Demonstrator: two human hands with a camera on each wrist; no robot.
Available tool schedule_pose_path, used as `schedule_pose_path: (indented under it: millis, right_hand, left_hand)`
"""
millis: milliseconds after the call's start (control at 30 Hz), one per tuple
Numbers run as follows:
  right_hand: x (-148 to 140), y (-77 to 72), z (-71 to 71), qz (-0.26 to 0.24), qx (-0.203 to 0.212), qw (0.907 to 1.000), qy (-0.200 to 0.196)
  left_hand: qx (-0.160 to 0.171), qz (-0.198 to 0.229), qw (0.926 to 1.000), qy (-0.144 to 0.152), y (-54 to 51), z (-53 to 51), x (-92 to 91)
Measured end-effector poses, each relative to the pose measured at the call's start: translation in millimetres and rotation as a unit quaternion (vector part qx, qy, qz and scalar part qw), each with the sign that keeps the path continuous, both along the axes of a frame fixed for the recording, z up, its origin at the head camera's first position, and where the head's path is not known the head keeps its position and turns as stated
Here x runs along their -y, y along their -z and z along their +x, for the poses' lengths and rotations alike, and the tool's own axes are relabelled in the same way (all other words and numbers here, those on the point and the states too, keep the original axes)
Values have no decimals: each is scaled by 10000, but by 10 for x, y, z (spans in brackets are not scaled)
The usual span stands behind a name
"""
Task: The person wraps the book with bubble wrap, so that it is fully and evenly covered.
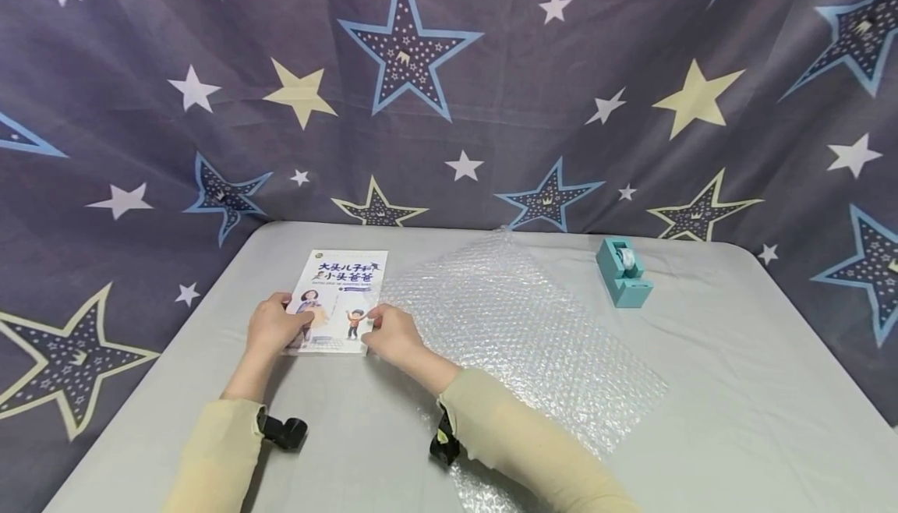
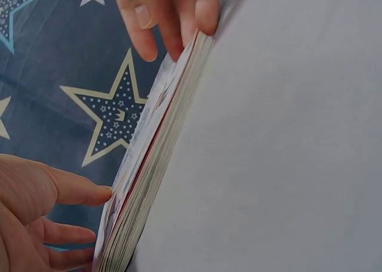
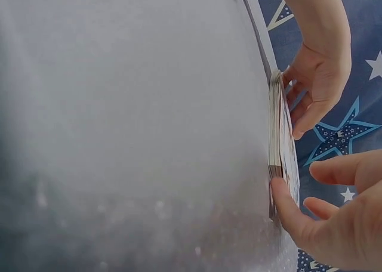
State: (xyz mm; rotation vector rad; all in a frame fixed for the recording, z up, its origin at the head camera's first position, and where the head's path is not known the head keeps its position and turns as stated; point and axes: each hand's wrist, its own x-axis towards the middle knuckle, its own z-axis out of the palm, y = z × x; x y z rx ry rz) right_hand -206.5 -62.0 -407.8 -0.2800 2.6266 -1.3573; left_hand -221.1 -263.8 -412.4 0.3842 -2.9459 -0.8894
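Note:
A white book (image 1: 348, 271) with a cartoon woman and a boy on its cover lies flat on the table. My left hand (image 1: 273, 324) holds it by the left edge, thumb on the cover and the other fingers down that side. In the left wrist view, the page block (image 2: 161, 147) shows between both hands. At the lower right corner, my right hand (image 1: 395, 334) touches the book. One finger (image 3: 286, 206) lies against that corner in the right wrist view, while another stands apart above the cover. The fingers are fairly straight.
A sheet of bubble wrap (image 1: 533, 334) spreads over the table (image 1: 715, 373) right of the book, partly under the right forearm. A teal tape dispenser (image 1: 624, 273) stands at the back right. Behind hangs a dark curtain (image 1: 491, 123) with stars.

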Motion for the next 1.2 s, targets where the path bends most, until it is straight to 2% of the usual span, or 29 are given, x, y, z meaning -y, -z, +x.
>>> schedule_pose_path:
  millis: [200,333,533,667,833,967,1200]
  right_hand:
    - [1,3,-5,-90,1,9999,110]
    - [8,8,-12,-192,100,9996,168]
    - [17,18,-15,-334,235,9989,247]
    - [11,27,-20,-396,210,9985,313]
    - [1,36,-19,-521,210,9977,382]
    - [-1,52,-24,-685,186,9965,452]
    - [19,74,-29,-1076,228,9923,567]
  left_hand:
    - [59,199,9998,6,17,18,67]
    - [97,298,9995,-61,-8,43,82]
    - [223,857,9960,-137,-61,90,106]
    - [195,1231,9922,-22,-73,112,125]
    - [137,1783,9838,127,-128,149,134]
    - [115,2273,9736,173,-198,185,132]
    - [-294,2817,9588,219,-290,233,96]
